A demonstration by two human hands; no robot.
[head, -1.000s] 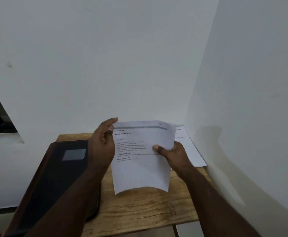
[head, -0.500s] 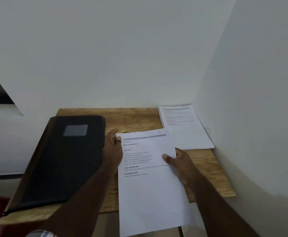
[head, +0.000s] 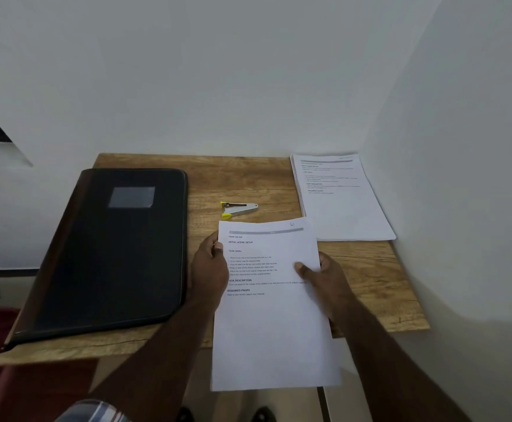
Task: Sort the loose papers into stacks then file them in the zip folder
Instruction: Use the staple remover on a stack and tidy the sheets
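1. While both hands grip it, the left hand (head: 210, 266) and right hand (head: 324, 277) hold a printed sheet (head: 274, 312) over the counter (head: 239, 181) front edge.
2. Black zip folder (head: 111, 251) lies closed at left; paper stack (head: 340, 196) lies at the right back corner.

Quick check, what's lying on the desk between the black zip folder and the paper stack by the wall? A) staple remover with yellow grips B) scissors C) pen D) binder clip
A: a metal staple remover with yellow grips lies on the wooden desk, right of the zip folder and left of the paper stack.
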